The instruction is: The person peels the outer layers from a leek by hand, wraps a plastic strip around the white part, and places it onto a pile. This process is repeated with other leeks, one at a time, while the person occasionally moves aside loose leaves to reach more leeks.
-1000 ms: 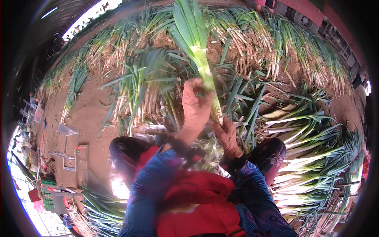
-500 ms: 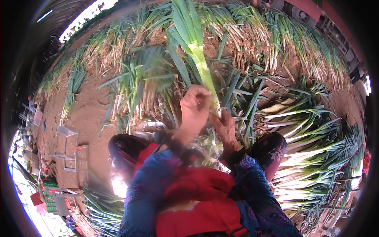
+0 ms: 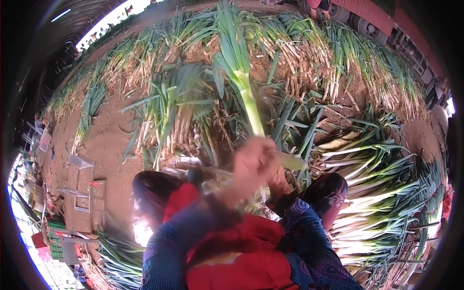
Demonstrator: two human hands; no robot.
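Note:
A large green onion [image 3: 250, 104] stands nearly upright in front of me, its broad leaves pointing away and its pale stem running down into my hands. My left hand [image 3: 252, 162] is blurred by motion but looks curled, at the lower stem. From its right side sticks a pale green strip of onion skin [image 3: 291, 161]. Partly hidden behind it, my right hand [image 3: 279, 182] is closed around the lower end of the green onion. The root end is hidden by my hands. Loose peelings [image 3: 212, 183] lie below, between my knees.
Green onions [image 3: 377, 193] with pale stems lie in a pile by my right knee. A bunch of unpeeled ones [image 3: 179, 113] lies ahead to the left, with long rows [image 3: 309, 43] behind. A metal frame [image 3: 82, 195] stands at left. A truck's wheels [image 3: 369, 29] show far right.
My left hand has come down the stem toward my right hand. The pale strip now juts out to the right of the hands. A person shows more fully at the far right edge.

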